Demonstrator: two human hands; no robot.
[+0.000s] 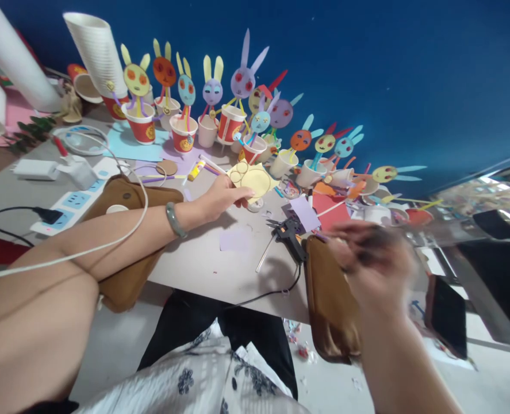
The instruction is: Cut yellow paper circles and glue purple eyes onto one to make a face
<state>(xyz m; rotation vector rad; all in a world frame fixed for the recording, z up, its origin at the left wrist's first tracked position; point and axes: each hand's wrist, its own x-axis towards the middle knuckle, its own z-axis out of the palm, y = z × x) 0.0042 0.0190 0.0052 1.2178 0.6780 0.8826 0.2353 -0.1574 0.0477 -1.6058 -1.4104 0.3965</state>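
Note:
Pinched in my left hand (227, 195) is a pale yellow paper piece (258, 181) with a large circle and smaller circles drawn on it. My right hand (364, 253) is blurred by motion, its fingers curled above a brown cushion (330, 305); a thin purple item shows by the fingertips, but what is held cannot be made out. Left of that hand a black glue gun (291, 237) rests near the cushion. A lilac paper square (305, 214) lies close by, over red paper (330, 211). Another lilac piece (234, 240) lies below my left hand.
Paper rabbit heads (242, 81) stand in several cups along the back. At the left are stacked white cups (95, 52), a power strip (74, 200), a white cable across my left forearm, and another brown cushion (127, 282). A dark phone (447, 316) lies at the right.

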